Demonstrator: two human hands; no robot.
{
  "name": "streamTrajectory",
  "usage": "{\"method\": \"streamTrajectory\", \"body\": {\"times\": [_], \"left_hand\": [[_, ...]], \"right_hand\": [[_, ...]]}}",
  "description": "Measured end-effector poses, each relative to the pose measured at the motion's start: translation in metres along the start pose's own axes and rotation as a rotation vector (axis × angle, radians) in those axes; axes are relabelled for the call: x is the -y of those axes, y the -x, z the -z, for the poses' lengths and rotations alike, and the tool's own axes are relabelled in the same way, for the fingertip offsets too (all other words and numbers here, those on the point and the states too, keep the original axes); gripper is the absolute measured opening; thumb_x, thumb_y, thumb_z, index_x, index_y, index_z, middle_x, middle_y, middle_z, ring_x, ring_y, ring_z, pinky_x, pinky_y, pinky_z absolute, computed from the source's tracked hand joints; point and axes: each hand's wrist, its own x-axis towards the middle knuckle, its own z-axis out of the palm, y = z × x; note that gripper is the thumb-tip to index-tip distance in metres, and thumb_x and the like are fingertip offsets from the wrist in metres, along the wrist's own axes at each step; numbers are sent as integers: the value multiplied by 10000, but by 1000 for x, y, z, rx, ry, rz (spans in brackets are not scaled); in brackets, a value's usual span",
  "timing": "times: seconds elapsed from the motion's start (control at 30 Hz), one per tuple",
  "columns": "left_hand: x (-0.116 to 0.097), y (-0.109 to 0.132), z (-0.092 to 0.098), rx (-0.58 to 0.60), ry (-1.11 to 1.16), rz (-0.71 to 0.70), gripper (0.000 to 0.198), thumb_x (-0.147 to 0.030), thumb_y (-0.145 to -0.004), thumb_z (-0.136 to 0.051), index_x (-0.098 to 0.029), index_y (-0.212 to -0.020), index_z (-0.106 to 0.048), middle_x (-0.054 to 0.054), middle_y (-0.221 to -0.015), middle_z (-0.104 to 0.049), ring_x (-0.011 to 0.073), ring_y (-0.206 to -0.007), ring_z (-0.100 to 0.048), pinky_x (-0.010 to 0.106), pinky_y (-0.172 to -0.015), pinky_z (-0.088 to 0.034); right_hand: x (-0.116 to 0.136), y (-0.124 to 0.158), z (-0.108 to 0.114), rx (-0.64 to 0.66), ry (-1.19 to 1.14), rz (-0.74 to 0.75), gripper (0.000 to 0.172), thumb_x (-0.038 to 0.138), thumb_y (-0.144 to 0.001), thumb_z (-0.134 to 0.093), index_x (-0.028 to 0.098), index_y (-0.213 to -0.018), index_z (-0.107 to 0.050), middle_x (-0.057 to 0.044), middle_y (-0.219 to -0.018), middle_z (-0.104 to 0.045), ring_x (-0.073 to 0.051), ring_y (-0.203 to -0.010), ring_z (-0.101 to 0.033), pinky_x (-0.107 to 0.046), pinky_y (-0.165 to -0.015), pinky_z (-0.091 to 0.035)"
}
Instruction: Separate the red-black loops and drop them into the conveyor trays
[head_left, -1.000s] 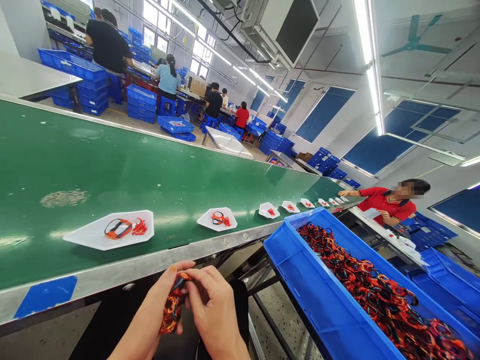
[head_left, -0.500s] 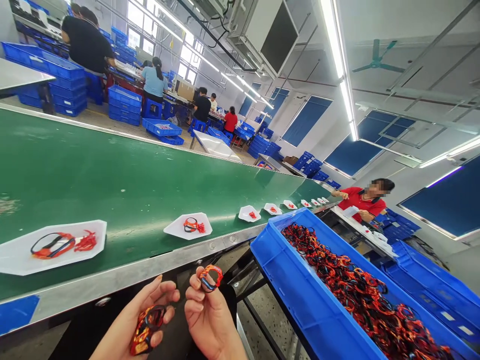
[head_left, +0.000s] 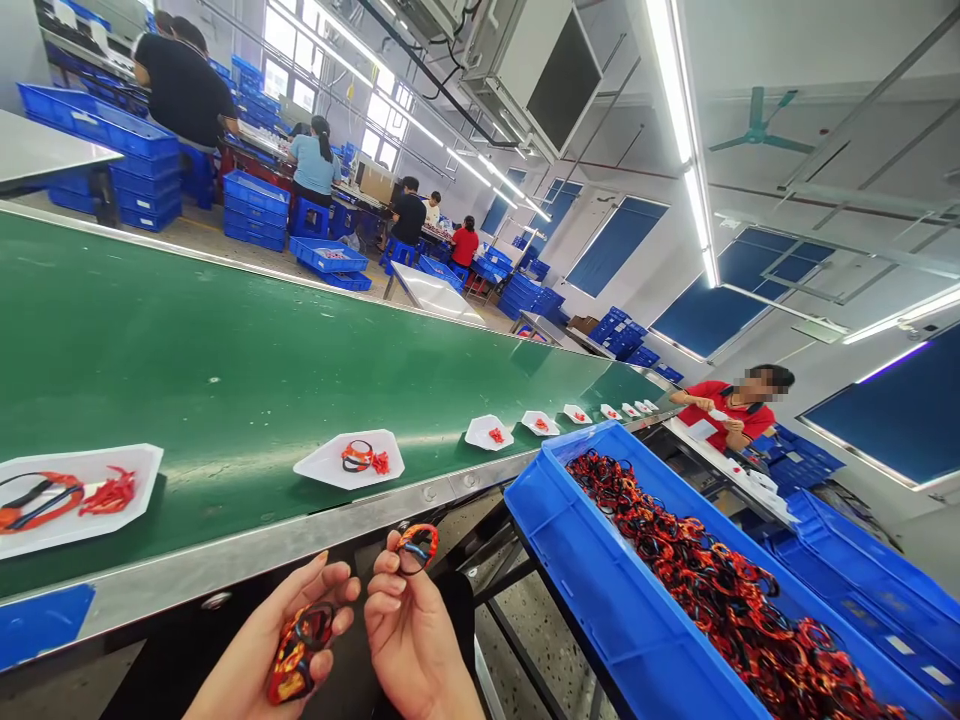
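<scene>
Orange-and-black band (head_left: 417,547): we pinch it between the thumb and fingertips of our right hand (head_left: 411,640). That hand is closed on it and lifts it just above the knuckles, low in the view and in front of the steel rim (head_left: 315,525) of the belt. Just beside it, our left hand (head_left: 274,645) lies palm up with the fingers curled around a bundle (head_left: 298,652) of the same bands, pressed flat in the palm. The two hands are close together, nearly touching at the fingertips.

Beyond the rim runs the green belt (head_left: 225,340), sloping across the view. Along its near side stands a line of white trays. The nearest tray (head_left: 319,468) lies straight ahead of our hands and carries a looped band and a small red piece. Another tray (head_left: 90,528) at the left edge, partly cut off, carries the same pair. More trays (head_left: 478,433) follow to the right, each with something red on it that we cannot make out.

To our right a long blue crate (head_left: 592,570) stands beside the belt, heaped with orange, red and black bands (head_left: 712,580). Past its far end a person in a red shirt (head_left: 724,412) sits with one arm stretched toward the belt. A blue patch (head_left: 41,620) is stuck on the rim at far left. Across the belt, other people sit among stacked blue crates (head_left: 255,210).
</scene>
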Motion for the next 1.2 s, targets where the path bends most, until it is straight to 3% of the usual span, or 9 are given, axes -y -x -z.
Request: {"method": "streamTrajectory", "body": {"times": [0.23, 0.47, 0.6, 0.73, 0.8, 0.9, 0.97, 1.07, 1.2], "left_hand": [[-15, 11, -13, -98, 200, 23, 127, -151, -752, -604, -81, -854, -633, 142, -889, -650, 179, -722, -647, 244, -530, -559], [-18, 14, -10, -96, 286, -17, 164, -156, -712, -659, -116, -870, -643, 128, -938, -682, 248, -914, -647, 348, -729, -580], [-18, 12, -7, -102, 300, -27, 145, -151, -725, -639, -88, -855, -644, 157, -919, -683, 262, -907, -651, 361, -729, -580], [-15, 9, -11, -68, 279, -40, 96, -158, -758, -601, -87, -808, -642, 150, -876, -683, 244, -851, -663, 353, -708, -579], [-12, 8, -13, -54, 263, -22, 84, -186, -766, -605, -112, -790, -636, 135, -888, -683, 224, -827, -665, 329, -679, -575], [-8, 8, -13, -38, 242, 2, 86, -221, -762, -623, -144, -799, -625, 117, -950, -676, 218, -857, -657, 350, -706, -567], [-6, 9, -11, -22, 193, -26, 102, -218, -751, -638, -151, -826, -623, 105, -981, -669, 214, -852, -655, 337, -685, -564], [-2, 10, -11, 23, 110, -62, 168, -236, -741, -651, -144, -879, -622, 105, -1001, -662, 195, -778, -655, 292, -586, -545], [3, 12, -13, 49, 62, -65, 186, -238, -782, -602, -124, -929, -616, 124, -967, -672, 179, -717, -645, 318, -607, -549]], "right_hand": [[63, -33, -18, -242, 1360, 776, 252, 314, -834, -499, 165, -913, -686, -47, -766, -638, -134, -620, -530, -255, -582, -436], [151, -73, -54, -388, 1632, 1035, 158, 167, -741, -547, 155, -783, -698, -102, -879, -625, -230, -884, -547, -368, -884, -372], [109, -41, -61, -313, 1712, 998, 196, 221, -793, -544, 174, -927, -680, -81, -923, -635, -195, -828, -563, -321, -802, -427], [28, 15, -51, 142, 1763, 648, 245, 259, -803, -584, 232, -1040, -637, -3, -796, -642, -122, -617, -557, -213, -574, -455], [-4, 31, -40, 229, 1764, 641, 308, 235, -735, -660, 221, -1042, -638, -18, -830, -651, -133, -643, -574, -225, -599, -473], [-24, 35, -24, 113, 1631, 659, 220, 201, -748, -628, 197, -963, -675, -52, -848, -671, -171, -743, -614, -260, -669, -500], [-23, 31, -19, -9, 1425, 499, 175, 235, -777, -601, 178, -914, -692, -57, -789, -679, -160, -671, -620, -239, -576, -503], [-13, 25, -18, -107, 1141, 303, 240, 343, -741, -663, 136, -855, -704, -49, -672, -664, -129, -540, -579, -204, -452, -472], [-5, 24, -16, -169, 961, 289, 343, 402, -672, -737, 112, -852, -706, -51, -670, -660, -97, -503, -537, -195, -443, -472]]}}
